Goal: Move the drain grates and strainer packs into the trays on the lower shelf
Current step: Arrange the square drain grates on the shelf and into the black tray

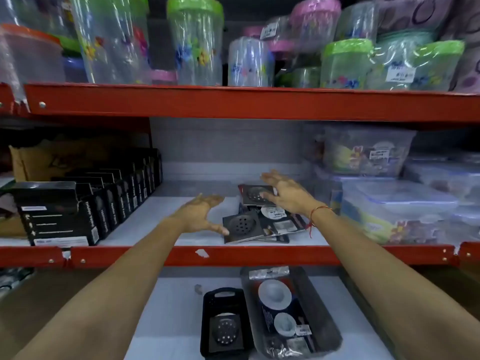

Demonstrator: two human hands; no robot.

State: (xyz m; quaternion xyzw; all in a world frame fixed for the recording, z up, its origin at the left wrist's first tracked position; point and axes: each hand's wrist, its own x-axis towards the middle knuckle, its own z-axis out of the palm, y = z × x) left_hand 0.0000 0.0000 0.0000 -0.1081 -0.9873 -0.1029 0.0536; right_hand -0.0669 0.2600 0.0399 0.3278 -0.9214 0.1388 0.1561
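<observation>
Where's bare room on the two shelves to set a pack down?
Middle shelf: bare white strip between the black boxes and the grate pile. Lower shelf: open surface left of the small black tray. Crowded: the right side, with clear containers, and both trays, including the larger tray.

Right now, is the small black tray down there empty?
No. The small black tray on the lower shelf already holds a round drain grate.

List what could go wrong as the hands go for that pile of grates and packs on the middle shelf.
1. The front drain grate overhangs the shelf edge near the left hand; a nudge could tip it off.
2. The pile is loosely stacked; the right hand lifting the rear grate may drag the strainer pack along.
</observation>
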